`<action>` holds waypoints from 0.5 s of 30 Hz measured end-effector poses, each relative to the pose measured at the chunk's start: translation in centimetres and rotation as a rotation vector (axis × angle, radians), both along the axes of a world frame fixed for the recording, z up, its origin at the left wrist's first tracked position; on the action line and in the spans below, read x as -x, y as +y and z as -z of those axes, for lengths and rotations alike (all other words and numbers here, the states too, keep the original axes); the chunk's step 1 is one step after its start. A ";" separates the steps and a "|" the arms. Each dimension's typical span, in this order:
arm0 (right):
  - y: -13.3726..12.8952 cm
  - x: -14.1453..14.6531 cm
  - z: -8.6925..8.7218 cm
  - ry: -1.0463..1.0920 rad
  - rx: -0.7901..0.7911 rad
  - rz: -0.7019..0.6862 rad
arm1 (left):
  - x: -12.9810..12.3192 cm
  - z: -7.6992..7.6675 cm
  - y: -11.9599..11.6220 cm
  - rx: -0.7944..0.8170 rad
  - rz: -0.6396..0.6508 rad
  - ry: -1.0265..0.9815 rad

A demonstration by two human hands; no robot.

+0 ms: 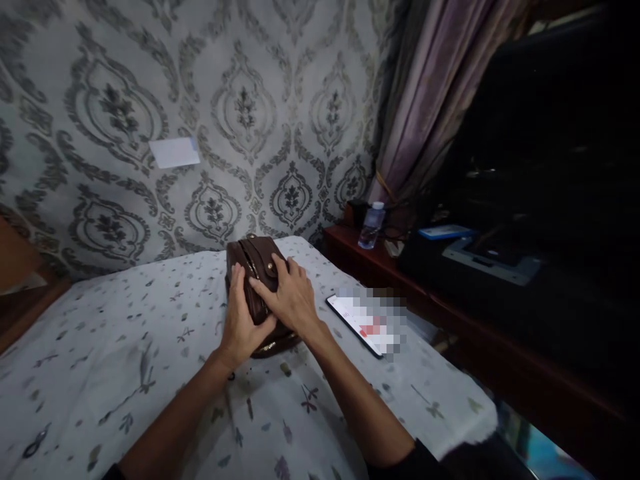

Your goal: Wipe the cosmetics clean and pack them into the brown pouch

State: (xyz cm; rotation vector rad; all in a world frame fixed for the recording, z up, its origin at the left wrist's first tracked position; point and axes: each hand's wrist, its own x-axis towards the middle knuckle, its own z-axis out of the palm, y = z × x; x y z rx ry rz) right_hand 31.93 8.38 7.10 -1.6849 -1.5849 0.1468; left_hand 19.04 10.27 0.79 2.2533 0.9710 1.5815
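Observation:
A dark brown bag (254,257) with zips and a flap with a gold stud stands on the white patterned tablecloth (175,373). My left hand (241,323) rests against its left and near side, thumb and fingers spread around the surface. On the bag's right side and top lies my right hand (290,293), its thumb reaching toward the middle zip and its fingers beside the flap. Both hands touch the bag. Whether either one pinches a zip pull is too small to tell.
A phone (357,323) with a lit, partly blurred screen lies right of the bag. Farther right, a clear bottle (371,225) stands on a dark red surface (345,247), near a blue-edged item (447,231). A brown box-like object (20,267) is at the far left.

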 end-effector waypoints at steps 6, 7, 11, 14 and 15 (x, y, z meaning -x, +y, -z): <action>0.3 0.2 -0.3 -0.055 0.041 -0.021 | 0.3 0.7 0.7 0.065 0.050 -0.008; 0.2 0.3 -0.4 -0.067 0.049 -0.026 | 0.2 0.9 0.7 0.058 0.055 -0.011; 0.0 0.4 -0.7 -0.104 0.083 -0.018 | 0.3 1.2 0.9 0.007 0.074 -0.005; -0.2 0.7 -0.7 -0.141 0.085 -0.001 | 1.5 0.5 1.0 -0.015 0.163 0.031; -0.3 0.9 -0.7 -0.156 0.085 0.010 | 2.1 0.0 1.1 0.000 0.205 0.041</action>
